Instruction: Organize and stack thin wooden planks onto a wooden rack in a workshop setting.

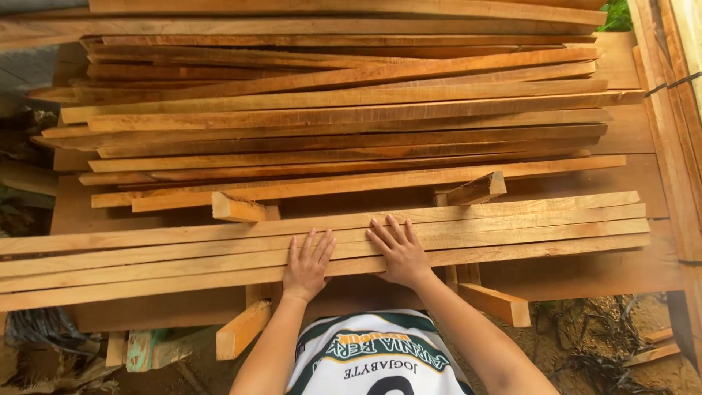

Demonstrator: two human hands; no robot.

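Pale sawn timber fills the view. The left hand [308, 265] and right hand [399, 251] lie flat and open, fingers spread, palms down on a near row of long slats [512, 230]; neither grips anything. These slats lie side by side, running left to right across two cross supports [245, 329], whose cut ends jut toward the person below the row. The near edge of the row sits just beyond the person's striped jersey [373, 351].

Beyond a narrow gap lies a larger stack of planks [344, 110], loosely layered, ends uneven and some boards skewed. Two short offcut blocks [238, 208] stand in the gap, one left, one tilted at right. Open room is slight: only the gap and the bare board surface [629, 132] at right.

No containers appear. The slats' left ends run out of frame, and the stack's top is cut off. Ground debris [599, 358] at lower right is hard to make out.
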